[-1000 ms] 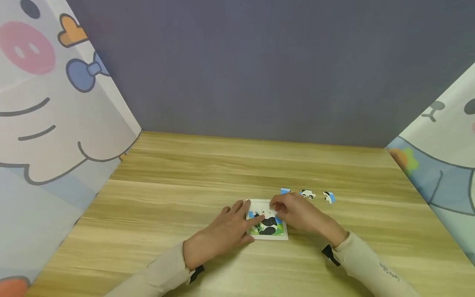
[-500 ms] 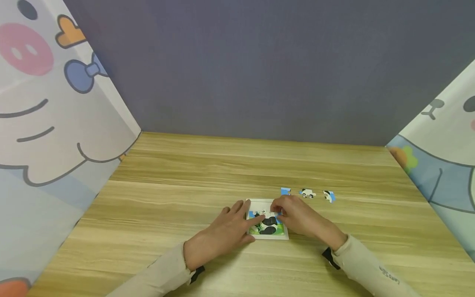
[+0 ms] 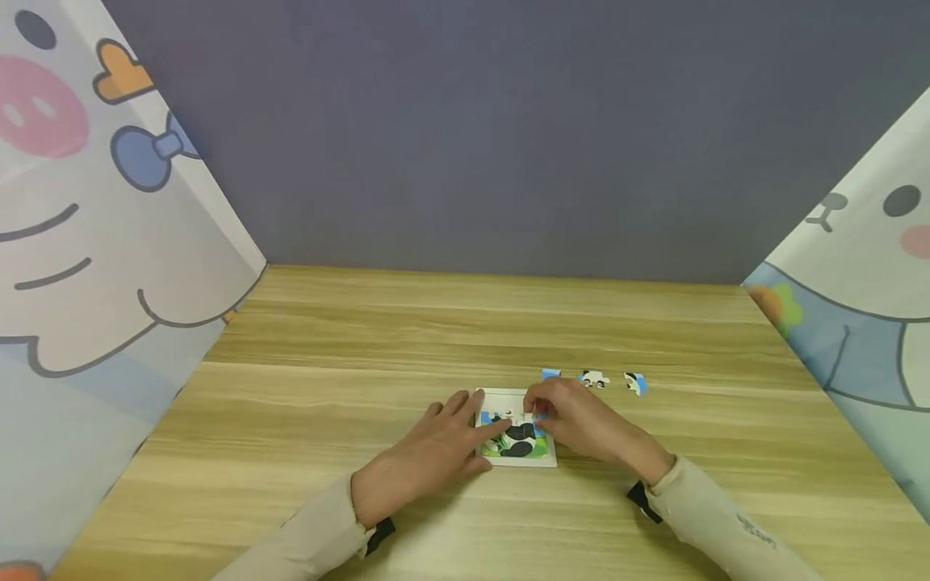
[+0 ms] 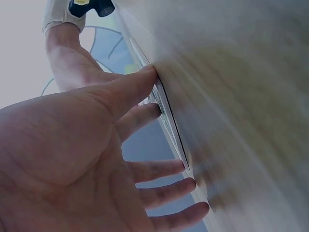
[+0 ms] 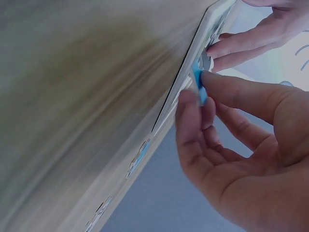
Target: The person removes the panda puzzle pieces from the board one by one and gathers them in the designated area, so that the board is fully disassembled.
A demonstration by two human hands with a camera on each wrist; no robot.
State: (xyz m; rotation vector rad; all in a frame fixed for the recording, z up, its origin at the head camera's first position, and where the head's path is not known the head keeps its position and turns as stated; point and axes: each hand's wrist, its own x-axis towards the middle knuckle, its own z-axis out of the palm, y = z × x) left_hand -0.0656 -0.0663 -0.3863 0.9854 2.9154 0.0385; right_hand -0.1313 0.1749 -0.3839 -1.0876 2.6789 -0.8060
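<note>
Still pinching piece (image 5: 197, 75), right hand (image 3: 577, 414) (view shifted)

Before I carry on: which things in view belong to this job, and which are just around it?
Part of the job:
white puzzle tray, touched by the left hand
blue puzzle piece, pinched by the right hand
three loose puzzle pieces

Just surroundings:
wooden table
dark back panel
cartoon-printed side panels

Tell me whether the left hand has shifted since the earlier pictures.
No: in the head view, the left hand keeps its place against the white puzzle frame, index fingertip over the panda picture; only the camera view shifted slightly.
</note>
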